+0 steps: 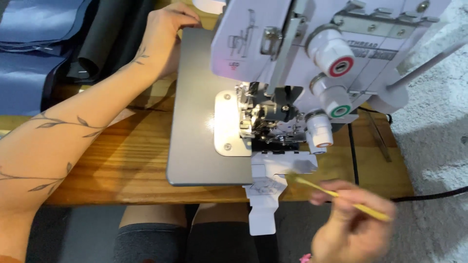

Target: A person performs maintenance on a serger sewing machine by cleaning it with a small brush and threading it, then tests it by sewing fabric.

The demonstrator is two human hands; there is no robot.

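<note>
The head view looked down on a white overlock sewing machine (312, 73) standing on a wooden tabletop (122, 160), with its grey flat bed (195, 122) reaching toward the near edge. The machine's lower front cover (263, 195) hung open over the near edge of the tabletop, so the metal looper parts (265, 119) behind it lay bare.

The right hand (353, 226), blurred, was closed around a thin yellow stick-like tool (341, 197), pinched between thumb and fingers. The tool's tip pointed up and left toward the opened cover and had not reached the metal parts; it was near the cover's right edge but seemed apart from it.

The left hand (168, 34) rested at the far left corner of the grey bed, fingers curled over its far edge, holding nothing that could be made out.

Folded blue and dark fabric (44, 44) lay at the far left corner of the tabletop, well apart from the needle area. No cloth lay under the presser foot.

As a judgement, the work inside the machine looked early: the cover was open and the tool was in hand, but the tool had not yet gone in, and the cover was left to be shut.
</note>
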